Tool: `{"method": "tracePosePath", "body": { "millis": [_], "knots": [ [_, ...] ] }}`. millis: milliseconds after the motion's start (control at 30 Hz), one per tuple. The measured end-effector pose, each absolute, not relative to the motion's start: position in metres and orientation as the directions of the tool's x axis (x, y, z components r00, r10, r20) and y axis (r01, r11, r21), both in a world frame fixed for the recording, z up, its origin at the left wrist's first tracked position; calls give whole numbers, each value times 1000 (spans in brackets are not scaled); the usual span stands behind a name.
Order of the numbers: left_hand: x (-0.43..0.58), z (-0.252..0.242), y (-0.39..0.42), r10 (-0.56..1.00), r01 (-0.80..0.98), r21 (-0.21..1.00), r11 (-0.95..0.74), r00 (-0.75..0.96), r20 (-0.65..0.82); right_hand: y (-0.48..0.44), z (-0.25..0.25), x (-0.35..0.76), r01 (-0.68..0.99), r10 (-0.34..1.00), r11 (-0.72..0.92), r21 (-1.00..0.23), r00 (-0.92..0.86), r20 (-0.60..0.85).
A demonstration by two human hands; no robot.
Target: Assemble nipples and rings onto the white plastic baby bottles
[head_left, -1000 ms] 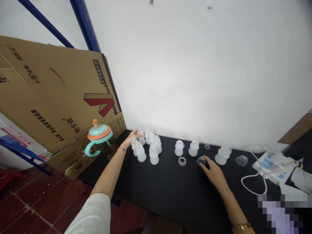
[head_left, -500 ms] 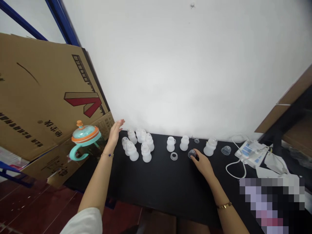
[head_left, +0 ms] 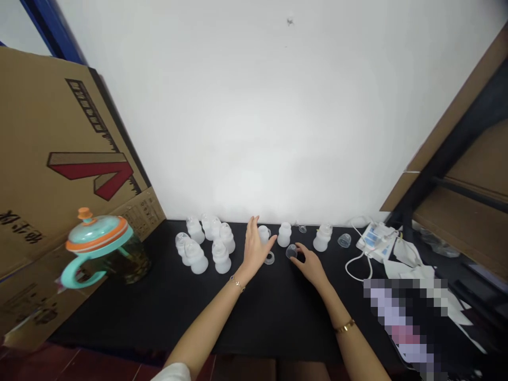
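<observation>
My left hand (head_left: 256, 247) is open, fingers raised and thumb apart, beside a small white open-topped bottle (head_left: 263, 233) that it partly covers. Below its thumb lies a clear-white ring (head_left: 269, 258). My right hand (head_left: 312, 263) has its thumb and fingers around the edge of a clear dome cap (head_left: 291, 251) on the black table. Behind that cap stands another white bottle (head_left: 284, 234) without a cap. Farther right are a white bottle with a clear top (head_left: 323, 237) and a loose clear cap (head_left: 344, 241).
Several capped white bottles (head_left: 199, 258) stand grouped on the left of the black table (head_left: 254, 317). A teal-and-orange lidded jug (head_left: 99, 235) is by a cardboard box (head_left: 32, 137). At right lie a white power strip (head_left: 376, 241) with cables and papers. A white wall rises behind.
My left hand has moved right, from beyond the grouped bottles to the uncapped bottle. My right hand stays at the clear cap. The whole view has turned to the right.
</observation>
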State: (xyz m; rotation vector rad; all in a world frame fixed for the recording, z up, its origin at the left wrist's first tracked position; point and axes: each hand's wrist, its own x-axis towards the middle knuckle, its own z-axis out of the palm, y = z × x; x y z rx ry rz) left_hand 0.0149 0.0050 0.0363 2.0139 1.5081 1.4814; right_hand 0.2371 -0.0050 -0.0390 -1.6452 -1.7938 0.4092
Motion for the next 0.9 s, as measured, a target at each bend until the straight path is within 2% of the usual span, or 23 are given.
{"method": "tracePosePath", "body": {
  "millis": [200, 367, 467, 600, 733, 800, 900],
  "knots": [
    [7, -2, 35, 852, 578, 705, -412, -30, 523, -5, -37, 238, 731, 951, 207, -650, 5, 308],
    [-7, -8, 38, 930, 555, 769, -316, 23, 366, -8, -33, 235, 711, 959, 197, -675, 5, 285],
    [-11, -7, 36, 938, 571, 765, -298, 25, 347, -8, -35, 233, 694, 965, 190, -694, -1, 263],
    [-10, -4, 29, 886, 619, 707, -343, -37, 462, -3, -37, 233, 666, 950, 202, -718, 46, 310],
    [-5, 5, 16, 728, 696, 536, -477, -28, 685, 14, -38, 237, 690, 907, 175, -703, 165, 387],
    [-1, 10, 9, 686, 707, 464, -534, 41, 727, 27, -40, 240, 710, 897, 163, -685, 183, 403],
    [3, 16, -1, 713, 689, 418, -592, 205, 671, 49, -43, 242, 775, 900, 60, -629, 230, 370]
  ]
}}
